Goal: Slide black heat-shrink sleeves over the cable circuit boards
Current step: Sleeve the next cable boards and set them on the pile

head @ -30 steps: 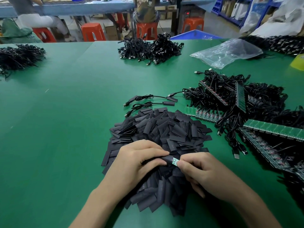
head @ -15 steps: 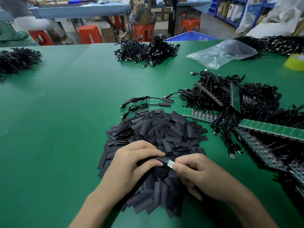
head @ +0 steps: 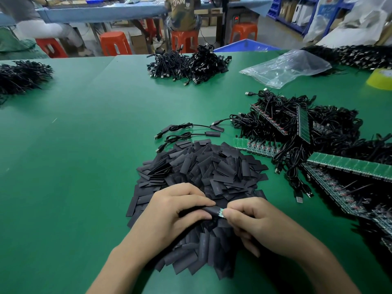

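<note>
Head view: above the sleeve pile (head: 212,170), pinching 1 black sleeve (head: 209,210) in left hand (head: 178,211) fingers, nipping the circuit board (head: 221,212) in right hand (head: 254,221) fingertips, likely to line both up for sliding.

Lower centre: one black heat-shrink sleeve (head: 209,210), horizontal, nearly covering a small green circuit board (head: 221,212), only its right tip showing. Beneath, a loose pile of flat sleeves (head: 212,170). Right of frame: green board panels (head: 350,166) tangled in black cables (head: 265,124).
</note>
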